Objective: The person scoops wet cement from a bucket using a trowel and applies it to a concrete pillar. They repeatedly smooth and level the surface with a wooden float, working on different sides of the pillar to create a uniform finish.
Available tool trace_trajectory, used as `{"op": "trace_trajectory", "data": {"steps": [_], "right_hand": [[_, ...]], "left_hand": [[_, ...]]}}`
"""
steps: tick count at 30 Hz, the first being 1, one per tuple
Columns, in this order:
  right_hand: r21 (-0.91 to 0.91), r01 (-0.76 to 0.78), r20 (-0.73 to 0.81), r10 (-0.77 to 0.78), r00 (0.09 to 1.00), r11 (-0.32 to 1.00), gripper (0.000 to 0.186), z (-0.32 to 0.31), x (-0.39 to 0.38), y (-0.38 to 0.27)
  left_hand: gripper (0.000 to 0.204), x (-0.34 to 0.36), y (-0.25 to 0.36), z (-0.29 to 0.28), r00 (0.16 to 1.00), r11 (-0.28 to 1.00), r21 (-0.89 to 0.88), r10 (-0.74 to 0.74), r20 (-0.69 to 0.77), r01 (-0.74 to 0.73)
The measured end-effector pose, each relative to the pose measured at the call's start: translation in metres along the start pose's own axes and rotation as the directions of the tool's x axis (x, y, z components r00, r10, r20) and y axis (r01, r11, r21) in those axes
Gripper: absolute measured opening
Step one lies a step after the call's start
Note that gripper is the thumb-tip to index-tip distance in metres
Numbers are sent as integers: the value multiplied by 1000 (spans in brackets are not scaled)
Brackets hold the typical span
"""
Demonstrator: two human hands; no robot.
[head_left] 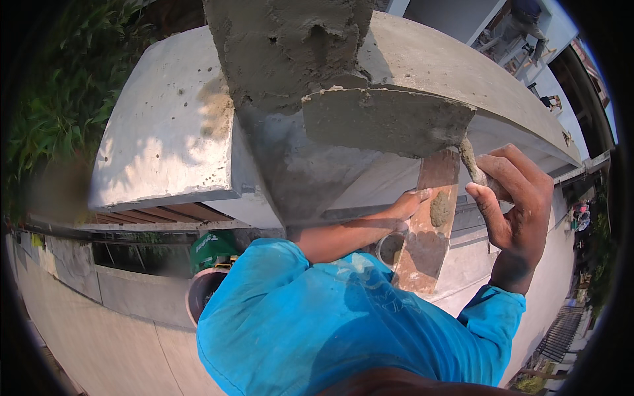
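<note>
My right hand (518, 191), at the right, is closed round the mortar-crusted handle of a trowel (389, 122). The trowel's long grey blade reaches leftward, just below the foot of a mortar-covered column (297, 49); whether it touches the surface is hard to tell. My left hand (411, 206) grips the edge of a long brown board (426, 254), with its thumb on the face. A dab of wet mortar (440, 208) lies on this board, close to my left fingers. The column's grey coat looks rough, with a dark hollow near its upper right.
Pale concrete ledges (165, 119) spread either side of the column. Beneath my left forearm is a round container (389, 248). A bucket (203, 290) and a green bag (214, 249) stand at the lower left. Leafy plants (59, 99) fill the far left; another person (526, 20) is at the upper right.
</note>
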State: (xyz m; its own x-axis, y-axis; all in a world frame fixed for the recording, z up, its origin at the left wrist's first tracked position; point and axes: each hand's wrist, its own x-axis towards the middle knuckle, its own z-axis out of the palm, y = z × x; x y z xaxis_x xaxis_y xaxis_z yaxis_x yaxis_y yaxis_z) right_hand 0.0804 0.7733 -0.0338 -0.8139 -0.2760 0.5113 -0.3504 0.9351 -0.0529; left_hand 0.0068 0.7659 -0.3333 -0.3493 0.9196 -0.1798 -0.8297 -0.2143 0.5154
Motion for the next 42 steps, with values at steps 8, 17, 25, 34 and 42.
{"op": "trace_trajectory", "data": {"steps": [8, 17, 25, 34, 42], "right_hand": [[-173, 197, -90, -215, 972, 965, 27, 16, 16, 16], [-133, 124, -231, -152, 961, 983, 28, 14, 28, 20], [-224, 215, -16, -224, 974, 951, 29, 23, 24, -5], [-237, 211, -32, -225, 974, 948, 27, 36, 36, -19], [-127, 207, -15, -211, 977, 970, 27, 37, 33, -25]], "left_hand": [[44, 17, -11, -8, 1000, 1000, -10, 2, -31, -2], [45, 9, -4, -2, 996, 997, -22, -72, -48, 71], [45, 4, -1, 2, 996, 998, 58, -1, -89, 6], [45, 4, -3, -3, 999, 998, 44, 36, 23, -37], [45, -5, 3, 6, 999, 998, 42, 48, -18, -47]]}}
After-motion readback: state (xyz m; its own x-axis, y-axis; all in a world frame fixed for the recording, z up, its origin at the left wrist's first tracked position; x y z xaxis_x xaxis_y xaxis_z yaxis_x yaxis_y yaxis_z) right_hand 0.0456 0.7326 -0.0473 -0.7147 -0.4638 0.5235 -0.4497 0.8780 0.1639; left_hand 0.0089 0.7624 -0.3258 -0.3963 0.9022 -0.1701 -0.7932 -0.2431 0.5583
